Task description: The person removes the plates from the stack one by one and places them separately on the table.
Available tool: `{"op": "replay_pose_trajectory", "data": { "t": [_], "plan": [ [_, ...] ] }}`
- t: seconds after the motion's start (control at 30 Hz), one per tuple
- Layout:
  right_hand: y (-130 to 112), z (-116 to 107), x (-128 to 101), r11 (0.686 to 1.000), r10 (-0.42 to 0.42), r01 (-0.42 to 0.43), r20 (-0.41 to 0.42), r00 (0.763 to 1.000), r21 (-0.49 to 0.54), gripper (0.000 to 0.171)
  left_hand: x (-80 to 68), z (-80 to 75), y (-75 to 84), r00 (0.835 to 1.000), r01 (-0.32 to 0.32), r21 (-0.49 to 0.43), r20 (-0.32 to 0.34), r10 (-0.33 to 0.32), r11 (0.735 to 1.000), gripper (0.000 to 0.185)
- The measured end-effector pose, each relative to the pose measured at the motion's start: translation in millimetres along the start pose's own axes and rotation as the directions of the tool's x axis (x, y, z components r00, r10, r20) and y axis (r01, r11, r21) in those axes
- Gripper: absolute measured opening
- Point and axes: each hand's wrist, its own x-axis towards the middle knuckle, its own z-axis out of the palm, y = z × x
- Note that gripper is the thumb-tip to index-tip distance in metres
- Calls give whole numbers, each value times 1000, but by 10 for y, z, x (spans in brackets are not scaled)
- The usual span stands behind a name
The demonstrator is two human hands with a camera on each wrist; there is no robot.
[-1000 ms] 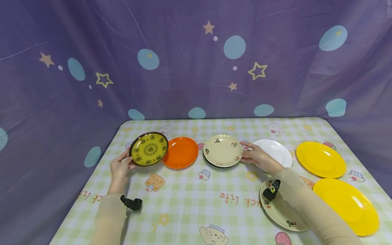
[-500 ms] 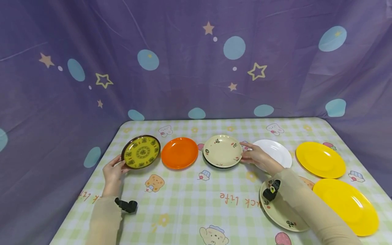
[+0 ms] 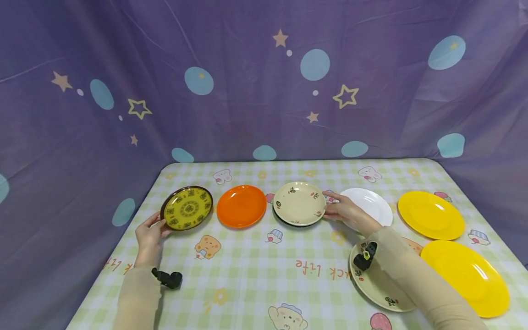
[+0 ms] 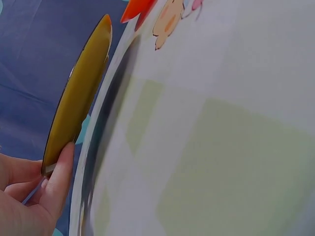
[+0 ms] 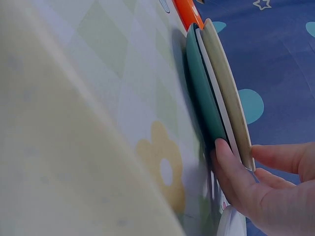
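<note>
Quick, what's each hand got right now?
Left hand: holding the patterned yellow plate at its edge.
Right hand: gripping a plate stack, beige plate on top.

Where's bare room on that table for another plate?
Widest: the tablecloth in front of the orange plate, between the left sleeve and the near floral plate. Narrower: behind the orange plate, before the curtain. Crowded: from the held plate stack rightward to the yellow plates.
</note>
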Motion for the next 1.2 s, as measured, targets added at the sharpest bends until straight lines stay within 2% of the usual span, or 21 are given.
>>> {"op": "replay_pose_trajectory", "data": {
  "t": [0.33,0.83,1.0,1.2],
  "plan": [
    [-6,19,12,1000,12,-12,-26,1000,1,61,24,-1,-6,999,39,-2,2,-39,999,46],
    [7,11,33,999,39,-39,-47,998,2,63,39,-13,-41,998,52,39,33,-53,998,46],
    [11,4,37,1000,28,-27,-27,999,10,62,33,-22,-61,997,72,66,30,-74,995,45],
    [2,4,31,1000,25,-25,-27,999,13,62,38,-20,-73,997,72,56,22,-73,996,45]
  ]
}}
